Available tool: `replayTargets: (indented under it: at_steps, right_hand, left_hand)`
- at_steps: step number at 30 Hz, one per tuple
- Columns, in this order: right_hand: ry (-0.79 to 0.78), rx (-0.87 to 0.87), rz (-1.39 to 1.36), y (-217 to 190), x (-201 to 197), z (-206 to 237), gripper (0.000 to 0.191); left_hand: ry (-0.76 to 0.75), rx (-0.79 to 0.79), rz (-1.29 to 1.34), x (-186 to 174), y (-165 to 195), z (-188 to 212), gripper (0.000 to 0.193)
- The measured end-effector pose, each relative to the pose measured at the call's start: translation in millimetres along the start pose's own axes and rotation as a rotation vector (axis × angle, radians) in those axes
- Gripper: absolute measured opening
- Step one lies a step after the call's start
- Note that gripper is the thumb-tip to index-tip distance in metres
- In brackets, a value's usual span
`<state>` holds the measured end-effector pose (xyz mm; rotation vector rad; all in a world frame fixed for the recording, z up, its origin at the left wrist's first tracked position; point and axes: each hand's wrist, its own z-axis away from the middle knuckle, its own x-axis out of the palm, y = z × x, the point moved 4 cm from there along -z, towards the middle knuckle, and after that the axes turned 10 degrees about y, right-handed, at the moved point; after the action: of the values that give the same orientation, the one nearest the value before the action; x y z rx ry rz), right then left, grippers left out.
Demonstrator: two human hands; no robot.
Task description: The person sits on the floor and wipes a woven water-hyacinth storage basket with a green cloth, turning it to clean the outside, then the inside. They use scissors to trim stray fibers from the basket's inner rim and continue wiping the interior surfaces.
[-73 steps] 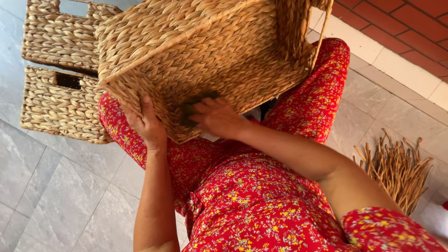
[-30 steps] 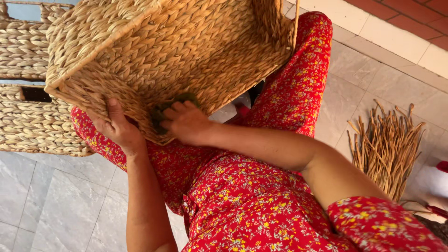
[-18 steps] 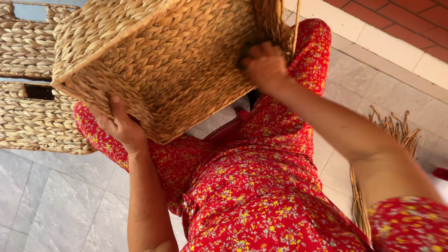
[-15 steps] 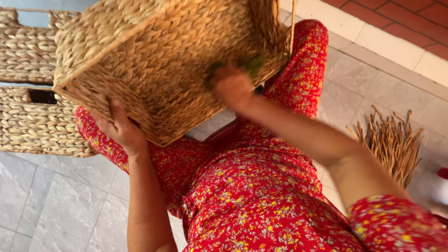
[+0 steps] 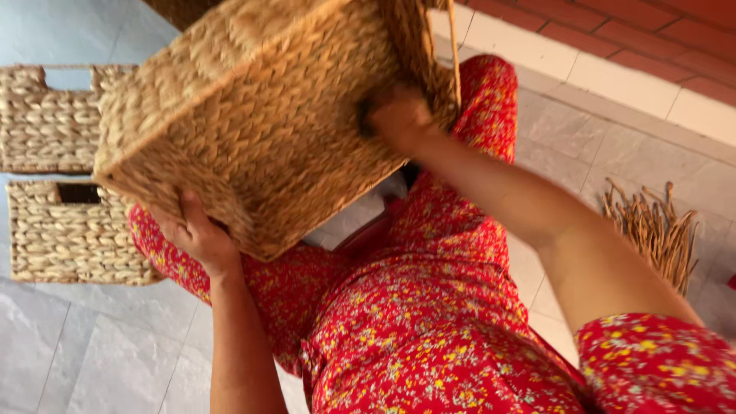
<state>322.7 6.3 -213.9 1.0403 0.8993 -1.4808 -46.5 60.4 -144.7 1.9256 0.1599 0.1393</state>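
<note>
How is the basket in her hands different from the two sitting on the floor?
The held basket is tilted on the lap, gripped by the left hand with the right hand against its side; the floor baskets rest flat, untouched. The held one looks bigger and more golden, but it is closer; the floor pair look paler, with cut-out handles showing. All are woven from similar braided fibre.

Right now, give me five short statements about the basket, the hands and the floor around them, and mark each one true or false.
1. The left hand grips the lower edge of the large woven basket. True.
2. The right hand rests flat on the floor. False: it presses against the basket's side, up near its far corner.
3. Two smaller woven baskets sit on the tiled floor to the left. True.
4. The bundle of dried stalks lies inside the large basket. False: it lies on the floor to the right.
5. The person wears plain blue clothing. False: it is red with a small floral print.
</note>
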Motion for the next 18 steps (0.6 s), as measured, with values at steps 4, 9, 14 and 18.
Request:
replayTargets:
  at_steps: [4, 9, 14, 18]
  right_hand:
    - [0.126, 0.028, 0.024, 3.3, -5.4, -3.2, 0.033]
    - [-0.002, -0.166, -0.185, -150.5, -11.0, 20.5, 0.033]
    - [0.171, -0.49, -0.45, -223.9, -12.2, 41.9, 0.036]
    - [0.378, -0.521, -0.41, -143.2, 5.4, 18.7, 0.041]
  left_hand:
    - [0.024, -0.033, 0.103, -2.3, -8.0, 2.9, 0.056]
    - [0.035, -0.05, 0.085, -4.6, -9.8, 0.3, 0.057]
    - [0.029, -0.036, 0.047, -3.0, -4.2, 2.3, 0.06]
    - [0.046, -0.036, 0.085, -1.3, -7.8, 5.7, 0.062]
